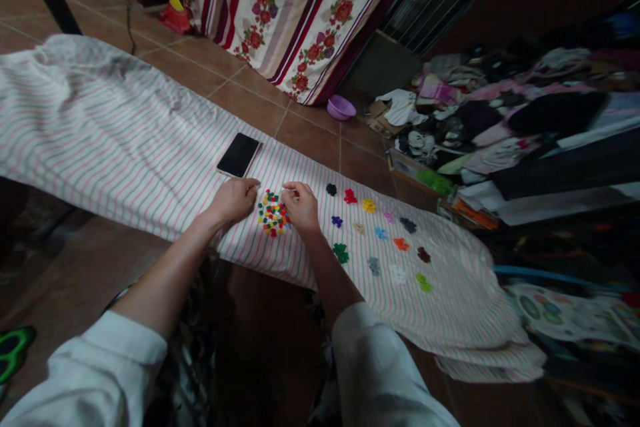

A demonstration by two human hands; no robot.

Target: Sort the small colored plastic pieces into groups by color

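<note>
A mixed pile of small coloured pieces [273, 217], red, yellow, green, orange and white, lies on the striped cloth [165, 140] between my hands. At the pile's left edge, my left hand [239, 199] rests with its fingers curled together. My right hand [301, 207] is over the pile's right side, thumb and forefinger pinched. Whatever either hand holds is too small to make out. To the right of my right hand are little heaps sorted by colour, among them a black heap [331, 189], a red heap [350, 196], a yellow heap [369, 205] and a dark green heap [341, 253].
A phone [239, 155] lies on the cloth beyond my left hand. Past the cloth's far edge, a purple basin [341, 107] stands on the tiled floor near a floral curtain [300, 7]. Heaped clothes [480, 107] fill the right side. A red broom [175, 17] is at the back left.
</note>
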